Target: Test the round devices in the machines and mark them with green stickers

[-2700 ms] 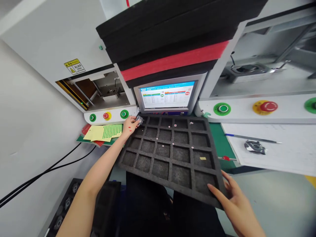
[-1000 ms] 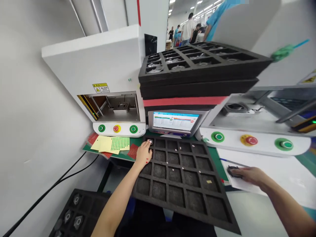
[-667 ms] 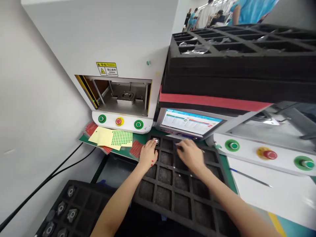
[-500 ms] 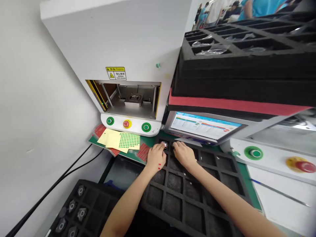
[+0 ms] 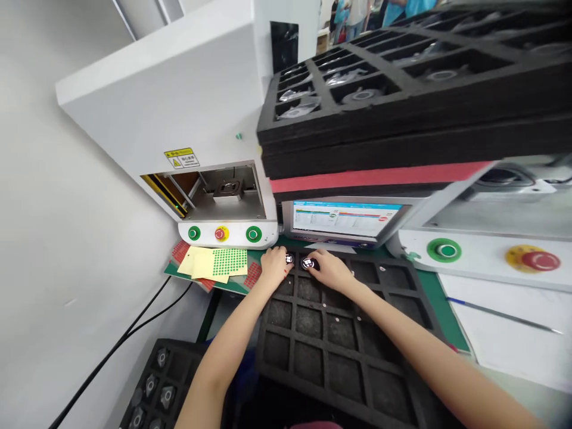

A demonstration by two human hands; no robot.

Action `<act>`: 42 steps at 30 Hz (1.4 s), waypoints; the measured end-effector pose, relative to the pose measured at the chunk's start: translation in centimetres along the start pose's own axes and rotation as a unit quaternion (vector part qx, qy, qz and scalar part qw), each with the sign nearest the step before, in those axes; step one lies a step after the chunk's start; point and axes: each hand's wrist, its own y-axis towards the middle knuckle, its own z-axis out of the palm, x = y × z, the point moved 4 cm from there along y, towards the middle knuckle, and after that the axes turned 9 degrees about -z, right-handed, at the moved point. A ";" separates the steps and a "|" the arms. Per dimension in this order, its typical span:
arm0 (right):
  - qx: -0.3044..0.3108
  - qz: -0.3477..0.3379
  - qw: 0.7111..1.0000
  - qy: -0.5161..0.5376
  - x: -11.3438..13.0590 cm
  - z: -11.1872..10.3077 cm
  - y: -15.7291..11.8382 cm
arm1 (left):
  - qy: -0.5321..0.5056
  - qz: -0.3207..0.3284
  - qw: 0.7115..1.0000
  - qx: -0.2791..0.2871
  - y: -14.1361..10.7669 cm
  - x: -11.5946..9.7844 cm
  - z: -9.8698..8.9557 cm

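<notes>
Far left in the tray (image 5: 293, 325), one part (image 5: 289, 258) is held by the left hand (image 5: 272, 269), another part (image 5: 307, 263) by the right hand (image 5: 333, 271).

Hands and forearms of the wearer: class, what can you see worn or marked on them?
Both the left hand and right hand are ungloved, and no sleeve shows on either forearm. No watch or bracelet is visible. The left hand bears small red marks; I see none on the right.
</notes>
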 end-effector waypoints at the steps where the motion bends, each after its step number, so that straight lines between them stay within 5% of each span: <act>1: -0.014 0.012 1.000 0.007 -0.1 0.0 -0.2 | 0.003 -0.008 1.000 -0.007 0.0 -0.1 0.0; 13: -0.096 0.103 0.985 0.100 0.5 -0.1 -0.9 | -0.056 -0.039 0.992 -0.109 0.3 0.0 1.6; 25: -0.027 -0.051 0.985 0.161 -2.2 -1.1 -0.5 | -0.132 0.041 0.982 -0.131 0.8 1.4 2.3; 34: -0.118 -0.082 0.978 0.152 -1.2 -2.3 -1.2 | -0.096 0.073 0.981 -0.151 0.7 0.5 2.0; 38: -0.223 -0.101 0.962 0.117 -6.7 -6.4 -6.3 | -0.089 0.058 0.975 -0.195 0.4 0.0 1.8; 42: -0.370 0.026 0.926 0.070 -18.6 -14.3 -12.2 | -0.079 0.027 0.970 -0.227 0.6 -0.6 2.0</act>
